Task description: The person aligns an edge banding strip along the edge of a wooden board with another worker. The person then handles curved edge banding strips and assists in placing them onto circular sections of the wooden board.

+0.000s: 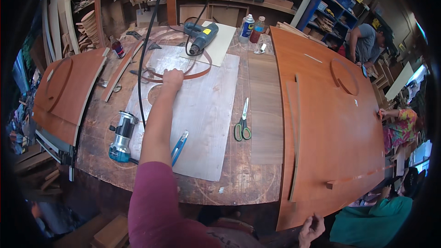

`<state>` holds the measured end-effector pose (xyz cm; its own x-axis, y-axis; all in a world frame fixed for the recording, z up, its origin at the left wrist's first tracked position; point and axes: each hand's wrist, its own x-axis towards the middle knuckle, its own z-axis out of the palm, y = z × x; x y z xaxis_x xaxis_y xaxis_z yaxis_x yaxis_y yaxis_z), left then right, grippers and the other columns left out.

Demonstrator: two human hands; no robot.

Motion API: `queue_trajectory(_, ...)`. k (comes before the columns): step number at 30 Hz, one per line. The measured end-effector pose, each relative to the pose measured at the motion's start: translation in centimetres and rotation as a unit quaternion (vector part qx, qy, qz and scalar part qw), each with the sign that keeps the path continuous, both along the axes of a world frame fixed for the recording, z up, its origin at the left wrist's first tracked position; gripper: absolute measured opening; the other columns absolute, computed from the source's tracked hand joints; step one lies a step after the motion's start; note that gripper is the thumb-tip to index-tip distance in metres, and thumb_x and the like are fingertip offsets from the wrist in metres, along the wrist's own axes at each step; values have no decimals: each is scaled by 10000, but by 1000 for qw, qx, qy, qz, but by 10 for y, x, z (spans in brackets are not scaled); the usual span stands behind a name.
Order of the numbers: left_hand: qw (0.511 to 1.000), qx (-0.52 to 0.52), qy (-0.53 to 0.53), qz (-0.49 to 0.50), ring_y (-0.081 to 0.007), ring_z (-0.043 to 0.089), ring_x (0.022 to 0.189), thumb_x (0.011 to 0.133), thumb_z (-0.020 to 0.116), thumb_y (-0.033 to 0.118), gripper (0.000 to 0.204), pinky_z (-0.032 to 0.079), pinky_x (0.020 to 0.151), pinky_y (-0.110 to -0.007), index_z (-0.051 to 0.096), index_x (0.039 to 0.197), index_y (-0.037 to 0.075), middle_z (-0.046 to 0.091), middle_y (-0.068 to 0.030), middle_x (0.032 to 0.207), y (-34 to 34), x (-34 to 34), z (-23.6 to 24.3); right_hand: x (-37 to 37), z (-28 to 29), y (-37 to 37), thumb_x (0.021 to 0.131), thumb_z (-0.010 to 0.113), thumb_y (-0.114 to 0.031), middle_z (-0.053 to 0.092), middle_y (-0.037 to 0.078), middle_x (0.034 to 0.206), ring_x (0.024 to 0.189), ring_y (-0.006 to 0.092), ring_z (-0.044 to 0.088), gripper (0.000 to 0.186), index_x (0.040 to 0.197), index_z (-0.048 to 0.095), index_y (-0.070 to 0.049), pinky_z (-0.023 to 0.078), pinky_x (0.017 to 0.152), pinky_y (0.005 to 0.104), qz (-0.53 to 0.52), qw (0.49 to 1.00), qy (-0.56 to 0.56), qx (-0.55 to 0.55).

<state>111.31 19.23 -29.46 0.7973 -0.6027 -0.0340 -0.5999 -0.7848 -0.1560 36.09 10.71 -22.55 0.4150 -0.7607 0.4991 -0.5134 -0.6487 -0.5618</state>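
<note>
My left arm reaches across the workbench, and my left hand [172,79] is closed around a coiled brown strip of edge banding [200,74]. The strip loops over a pale wood-grain board [202,124]. Just beyond the hand, a heat gun [202,37] rests on a cream sheet [223,41]. A blue utility knife [179,148] lies beside my forearm, with a trim router [122,138] on its other side. My right hand [311,230] hangs at the front edge of a large orange-brown panel [330,133], fingers loosely bent and apart, holding nothing visible.
Green-handled scissors [242,128] lie right of the board. A spray can [246,28] and a bottle [257,30] stand at the back. A black cable [145,50] hangs over the bench. Other people, one in a green shirt [372,222], are along the right side.
</note>
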Motion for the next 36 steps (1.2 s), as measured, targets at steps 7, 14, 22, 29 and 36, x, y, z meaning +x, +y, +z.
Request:
queue_trajectory(7, 996, -31, 8, -86, -313, 721, 875, 872, 552, 139, 209, 577, 750, -426, 737, 938, 66, 723, -161, 912, 9, -75, 42, 171, 20, -17, 786, 660, 9, 532, 67, 588, 490, 173, 517, 127, 911, 633, 10, 410, 487, 278, 247, 969, -24, -3)
queue_trajectory(14, 984, -28, -7, -174, -277, 708, 717, 799, 594, 132, 134, 541, 632, -412, 705, 832, 64, 705, -126, 791, 50, -177, 93, 246, 23, -14, 772, 661, 21, 569, 84, 631, 518, 174, 550, 116, 884, 632, 10, 424, 492, 284, 360, 930, -66, 44)
queue_trajectory(22, 936, -169, 1, -310, -257, 650, 685, 782, 592, 138, 48, 481, 626, -407, 604, 770, 92, 628, -66, 733, 63, -279, 117, 254, -10, -5, 874, 671, -119, 657, 104, 912, 752, 187, 641, 387, 1213, 541, 14, 521, 623, 298, 280, 881, -107, 366)
queue_trajectory(29, 892, -260, 36, -369, -259, 642, 732, 776, 597, 133, 91, 486, 641, -404, 583, 842, 72, 610, -83, 776, 64, -362, 103, 245, 28, 10, 908, 654, -281, 627, 158, 1140, 976, 254, 668, 559, 1333, 411, -12, 563, 804, 390, 283, 676, -361, 576)
queue_trajectory(36, 854, -342, 88, -382, -288, 656, 717, 790, 612, 144, 135, 509, 635, -408, 562, 889, 68, 614, -106, 777, 60, -409, 103, 219, 55, -1, 915, 625, -131, 621, 91, 892, 815, 210, 620, 323, 1205, 499, -62, 530, 746, 383, 301, 671, -420, 531)
